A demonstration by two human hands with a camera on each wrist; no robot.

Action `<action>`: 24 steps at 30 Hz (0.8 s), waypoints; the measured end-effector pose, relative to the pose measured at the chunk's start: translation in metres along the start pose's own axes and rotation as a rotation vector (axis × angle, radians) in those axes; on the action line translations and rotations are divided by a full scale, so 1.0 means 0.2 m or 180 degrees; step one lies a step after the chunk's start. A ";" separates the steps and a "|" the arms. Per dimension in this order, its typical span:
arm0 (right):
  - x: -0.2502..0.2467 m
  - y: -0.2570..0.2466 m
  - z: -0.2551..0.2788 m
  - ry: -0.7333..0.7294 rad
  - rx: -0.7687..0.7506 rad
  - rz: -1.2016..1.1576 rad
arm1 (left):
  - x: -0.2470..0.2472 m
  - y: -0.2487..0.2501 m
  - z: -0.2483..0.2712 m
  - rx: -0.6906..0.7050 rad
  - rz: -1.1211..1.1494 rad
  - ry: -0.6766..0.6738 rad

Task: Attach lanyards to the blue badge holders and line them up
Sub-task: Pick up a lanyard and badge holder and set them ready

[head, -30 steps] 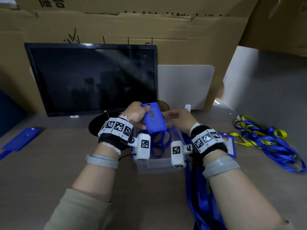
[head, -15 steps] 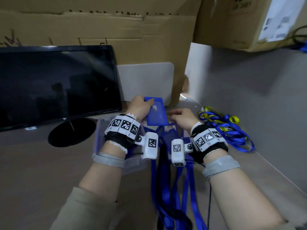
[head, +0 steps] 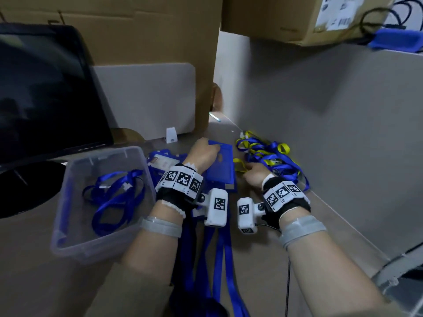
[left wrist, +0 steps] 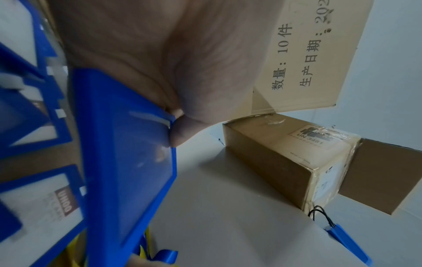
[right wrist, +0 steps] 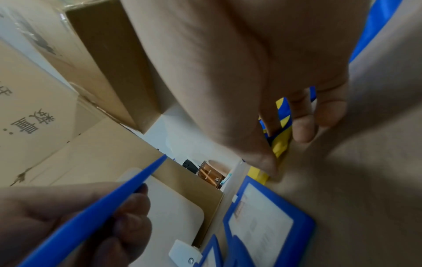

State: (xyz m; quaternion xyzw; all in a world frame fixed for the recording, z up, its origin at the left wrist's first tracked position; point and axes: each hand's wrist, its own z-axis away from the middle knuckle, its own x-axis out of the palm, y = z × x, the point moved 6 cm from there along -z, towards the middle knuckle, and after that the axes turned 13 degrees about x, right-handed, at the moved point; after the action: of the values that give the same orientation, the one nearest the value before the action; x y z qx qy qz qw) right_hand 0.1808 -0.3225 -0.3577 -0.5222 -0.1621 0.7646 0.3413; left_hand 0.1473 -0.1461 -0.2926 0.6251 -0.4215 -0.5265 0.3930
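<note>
The left hand (head: 202, 154) pinches a blue badge holder (head: 221, 167) by its top edge, just above the worktop (head: 263, 259) near centre. At its 3 o'clock, the right hand (head: 255, 173) curls its fingers (right wrist: 303, 124) round a blue-and-yellow lanyard (right wrist: 282, 130) from the tangled pile (head: 272, 154). At 9 o'clock a clear bin (head: 68, 216) holds blue lanyards (head: 114, 195)
</note>
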 end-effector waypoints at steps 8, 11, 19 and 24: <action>-0.13 -0.01 0.06 0.0522 -0.0125 -0.0619 | 0.09 -0.10 -0.03 0.0219 -0.0215 -0.0178; -0.18 -0.05 0.09 0.0476 -0.0530 -0.1004 | 0.15 -0.11 -0.01 0.0227 -0.0126 -0.0306; -0.29 -0.07 0.11 0.0619 -0.1030 -0.0876 | 0.23 0.01 -0.01 -0.0037 0.0119 -0.0595; -0.32 -0.04 0.14 0.0519 -0.1139 -0.0870 | 0.25 0.05 0.01 0.0228 0.0052 -0.0715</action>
State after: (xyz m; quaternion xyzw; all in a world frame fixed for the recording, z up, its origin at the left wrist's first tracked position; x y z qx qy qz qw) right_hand 0.1724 -0.3585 -0.2972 -0.6075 -0.3362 0.6257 0.3556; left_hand 0.1485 -0.1970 -0.2996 0.5723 -0.4865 -0.5746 0.3250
